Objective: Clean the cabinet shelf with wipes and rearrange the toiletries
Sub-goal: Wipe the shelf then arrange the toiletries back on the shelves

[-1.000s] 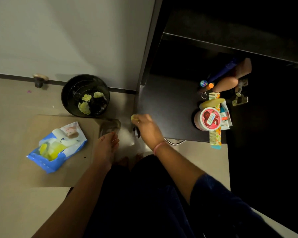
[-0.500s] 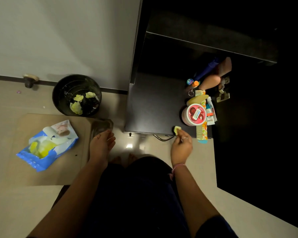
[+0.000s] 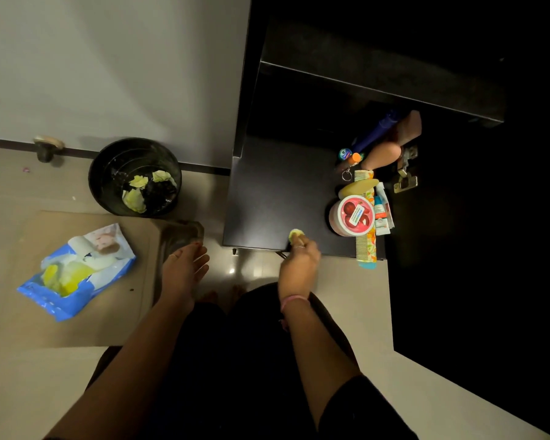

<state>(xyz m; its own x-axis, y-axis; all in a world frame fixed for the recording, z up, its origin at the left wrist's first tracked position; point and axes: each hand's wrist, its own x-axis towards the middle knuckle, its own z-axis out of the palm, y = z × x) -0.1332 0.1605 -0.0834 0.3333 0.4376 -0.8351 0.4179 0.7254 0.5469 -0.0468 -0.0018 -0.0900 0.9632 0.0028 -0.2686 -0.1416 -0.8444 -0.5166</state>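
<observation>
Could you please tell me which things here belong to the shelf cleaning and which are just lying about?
For the job: wipe in the right hand, shelf, wipes pack, bin, tub, comb.
Lying about: door stopper, floor mat.

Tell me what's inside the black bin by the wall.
The black bin holds crumpled yellow-green wipes on dark rubbish. Whatever lies beneath them is hidden.

Right hand (image 3: 299, 265) pinching, left hand (image 3: 183, 274) relaxed.
</observation>
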